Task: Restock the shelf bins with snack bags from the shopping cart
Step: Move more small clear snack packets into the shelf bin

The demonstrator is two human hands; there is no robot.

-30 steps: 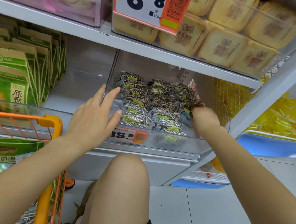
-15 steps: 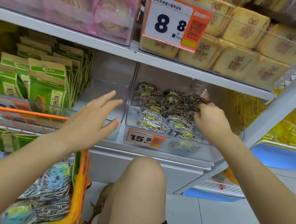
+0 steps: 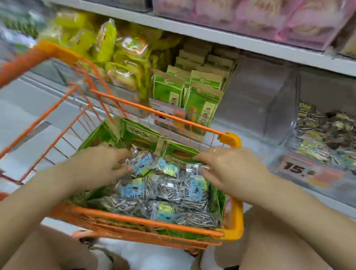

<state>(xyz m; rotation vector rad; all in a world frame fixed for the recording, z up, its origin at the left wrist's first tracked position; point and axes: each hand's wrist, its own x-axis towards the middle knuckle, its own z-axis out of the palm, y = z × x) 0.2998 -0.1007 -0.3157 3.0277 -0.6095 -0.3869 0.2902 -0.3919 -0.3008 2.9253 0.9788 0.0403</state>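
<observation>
Silvery snack bags (image 3: 167, 190) lie heaped in the orange shopping cart (image 3: 233, 214), green packs lining its walls. Both hands are inside, apart: the left hand (image 3: 102, 166) rests curled on the heap, the right hand (image 3: 227, 172) pinches a small bag. The shelf bin (image 3: 283, 110) stands just beyond the cart's far rim.

Cart (image 3: 175, 117): orange coated metal wire, smooth; glossy orange plastic caps at the rim corners. Snack bags (image 3: 174, 191) in the cart: shiny silver foil, crinkled, with blue and yellow printed patches. Green pouches (image 3: 168, 90) on the shelf: matt paper look, kraft-brown tops. Bins (image 3: 281, 110): clear glossy plastic. Shelf (image 3: 204, 33): smooth pale painted metal. Floor (image 3: 4, 118): pale glossy tile.
</observation>
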